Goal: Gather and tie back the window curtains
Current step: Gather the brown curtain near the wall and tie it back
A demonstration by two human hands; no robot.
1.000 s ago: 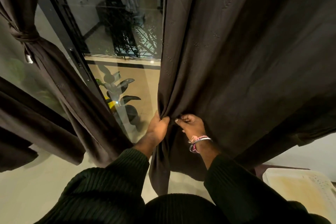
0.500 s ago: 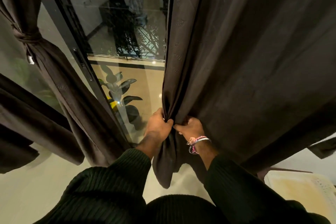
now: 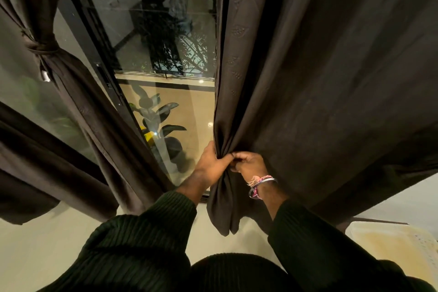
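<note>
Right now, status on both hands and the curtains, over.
Left hand and right hand both gripping right curtain, bunched at its edge. Left curtain already tied back. Nothing in the way.

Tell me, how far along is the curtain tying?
Done: the left curtain is already cinched by its tie-back. In hand: the left hand and right hand bunch the right curtain's edge. Left: gathering its spread-out remainder and tying it.
</note>
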